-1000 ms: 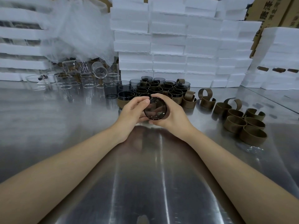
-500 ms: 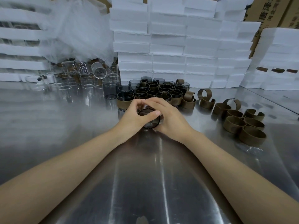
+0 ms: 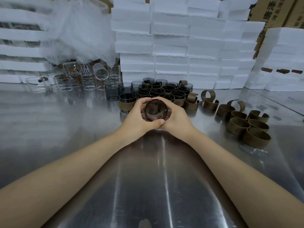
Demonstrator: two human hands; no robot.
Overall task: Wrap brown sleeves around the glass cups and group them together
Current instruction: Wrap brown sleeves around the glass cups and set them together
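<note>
At 10 o'clock from yr hands, clear glass cups (image 3: 88,83) are standing in a loose bunch, one lying on its side. A grey cup (image 3: 111,93) is standing just beside the sleeved group (image 3: 164,91) at 12. Yr L hand (image 3: 138,119) is curling round the left side of the glass cup (image 3: 156,110), thumb lying under it & touching yr R hand (image 3: 176,117), which is curling round the other side. Half a sec ago that thumb was lying across the rim w/ the cup tipped down; now the mouth is facing you, close in front of the group, over the steel table (image 3: 148,186). Sleeve on it: hands are hiding that, can't tell. At 3 o'clock, loose brown sleeves (image 3: 246,124) are sitting well apart from the group. At 1–2 o'clock, cardboard boxes (image 3: 271,14) behind the foam blocks (image 3: 171,46) are showing printed characters, cropped, not readable.
</note>
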